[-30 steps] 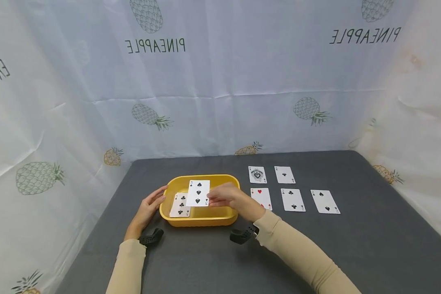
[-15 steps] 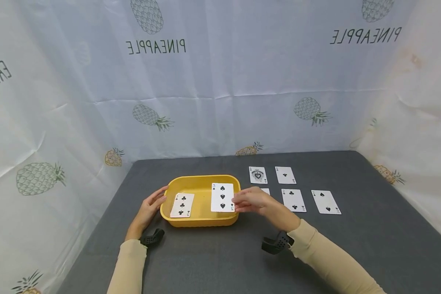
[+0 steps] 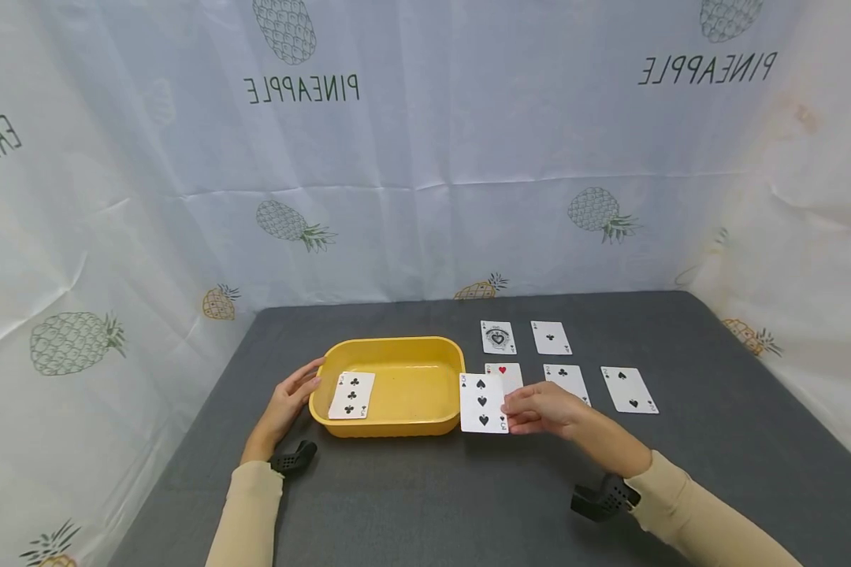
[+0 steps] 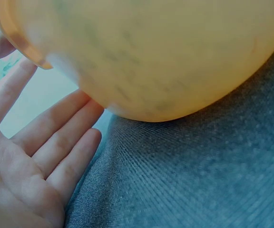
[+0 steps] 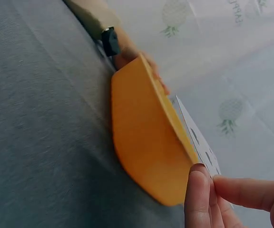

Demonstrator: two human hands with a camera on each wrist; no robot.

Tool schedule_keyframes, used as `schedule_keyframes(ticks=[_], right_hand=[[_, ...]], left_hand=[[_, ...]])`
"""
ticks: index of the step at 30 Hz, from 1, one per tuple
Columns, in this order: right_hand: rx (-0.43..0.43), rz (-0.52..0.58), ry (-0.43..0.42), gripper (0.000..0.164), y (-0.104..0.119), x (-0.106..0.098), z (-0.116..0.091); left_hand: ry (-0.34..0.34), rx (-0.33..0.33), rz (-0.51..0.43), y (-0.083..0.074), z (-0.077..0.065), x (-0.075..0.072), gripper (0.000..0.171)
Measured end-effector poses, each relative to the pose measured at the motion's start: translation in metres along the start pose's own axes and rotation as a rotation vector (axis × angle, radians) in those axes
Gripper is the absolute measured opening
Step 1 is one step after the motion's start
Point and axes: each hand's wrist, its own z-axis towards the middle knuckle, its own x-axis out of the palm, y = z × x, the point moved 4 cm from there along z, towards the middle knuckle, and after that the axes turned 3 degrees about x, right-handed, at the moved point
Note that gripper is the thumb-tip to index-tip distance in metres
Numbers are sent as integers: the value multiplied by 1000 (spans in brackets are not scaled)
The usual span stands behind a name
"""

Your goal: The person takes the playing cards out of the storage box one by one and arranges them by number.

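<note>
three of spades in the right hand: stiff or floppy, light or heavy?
Probably fairly stiff: the three of spades looks flat though the right hand pinches only one edge. Likely light: that pinch holds it up. Might bend if pushed; it looks thin edge-on.

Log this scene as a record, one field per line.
Left hand: touches the left end of the yellow oblong plastic tub
Right hand: pinches a white three of spades playing card
Inside tub: white three of clubs card, at left
Back row: white ornate-emblem card, white ace of clubs
Front row: white hearts card, partly hidden; white two of clubs; white two of spades
Surface: dark grey fabric
</note>
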Motion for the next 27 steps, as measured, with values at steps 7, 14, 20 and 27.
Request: schedule_keyframes(ticks=[7,14,20,27], right_hand=[[15,-31,55,5,-23,-11,-15],[50,-24,57,5,-44,-21,-21],[81,-40,62,8,-56,-28,-26],[89,-60,89,5,-64,-22,-29]], left_hand=[[6,30,-34,2,1,0,56],[1,12,-36,2,3,1,56],[11,6,-18,2,1,2,56],[-2,6,-18,3,2,-1,56]])
